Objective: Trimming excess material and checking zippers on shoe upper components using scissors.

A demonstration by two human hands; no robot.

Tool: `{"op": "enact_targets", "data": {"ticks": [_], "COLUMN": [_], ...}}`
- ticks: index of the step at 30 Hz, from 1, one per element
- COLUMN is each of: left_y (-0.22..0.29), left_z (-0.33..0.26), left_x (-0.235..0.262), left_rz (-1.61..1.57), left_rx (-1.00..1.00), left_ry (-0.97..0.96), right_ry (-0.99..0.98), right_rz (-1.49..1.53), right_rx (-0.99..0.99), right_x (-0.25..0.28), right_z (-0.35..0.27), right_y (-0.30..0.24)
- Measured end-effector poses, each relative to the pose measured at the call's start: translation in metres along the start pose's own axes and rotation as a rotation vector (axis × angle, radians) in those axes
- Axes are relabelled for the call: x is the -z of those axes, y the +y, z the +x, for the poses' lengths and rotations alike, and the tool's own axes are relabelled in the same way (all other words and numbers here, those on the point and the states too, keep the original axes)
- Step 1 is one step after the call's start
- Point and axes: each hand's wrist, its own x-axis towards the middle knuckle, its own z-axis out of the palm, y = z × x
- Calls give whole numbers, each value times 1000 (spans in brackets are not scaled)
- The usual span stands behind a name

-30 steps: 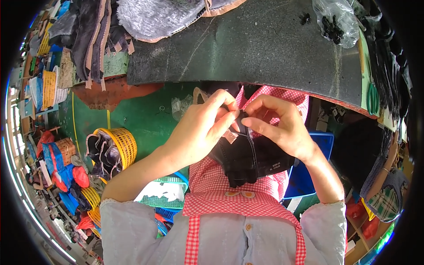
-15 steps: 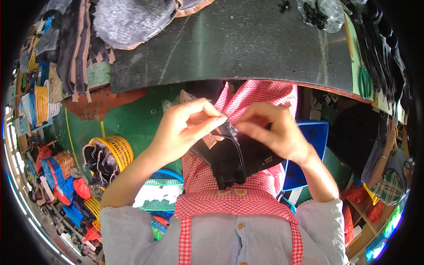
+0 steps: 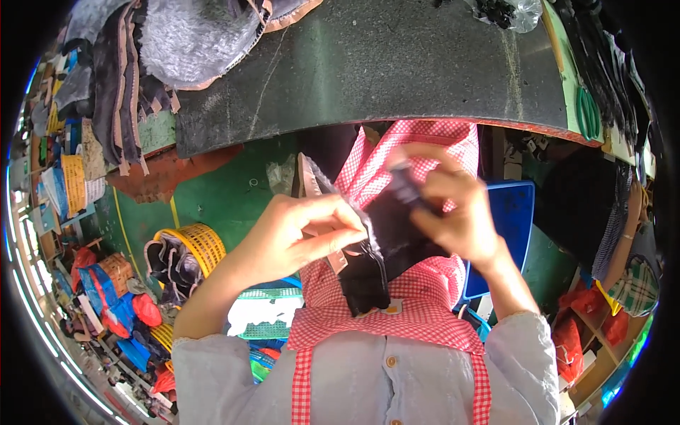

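A black leather piece point(image 3: 365, 283) with a seam or zip line down it and a pale, fuzzy-edged lining lies over my lap, on a red-checked apron point(image 3: 418, 280). My left hand point(image 3: 301, 230) pinches its upper edge between thumb and fingertips. To the right and slightly higher, my right hand point(image 3: 457, 205) is closed around a dark, narrow thing point(image 3: 406, 185). Motion blurs that thing; whether it is part of the leather or separate, I cannot tell.
A dark worktable point(image 3: 368, 71) curves ahead, with grey fleece pieces point(image 3: 198, 39) at its left and green-handled scissors point(image 3: 587, 113) at its right. A yellow basket point(image 3: 202, 248) stands left and a blue bin point(image 3: 499, 234) right. Another person's arm point(image 3: 630, 219) shows far right.
My right hand has pulled away from the left, rightward and up, with a dark thing now in its fingers. My left hand still pinches the leather, slightly lower.
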Motion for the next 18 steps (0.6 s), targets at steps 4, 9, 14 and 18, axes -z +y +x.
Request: {"op": "enact_targets", "data": {"ticks": [4,9,14,18], "left_y": [9,10,3,0], "left_z": [-4,-26,-21,-9], "left_x": [-3,11,11,9], "left_rz": [111,-67,-167,-236], "left_rx": [-76,169,148,123], "left_ry": [-3,13,91,88], "right_ry": [-265,-555,-261,-330], "right_rz": [-135,203,364,662], "right_rx": [90,-444,-224,-426], "right_x": [-54,-28,-39,-25], "right_z": [13,32,12,10], "right_y": [3,-12,16,6]}}
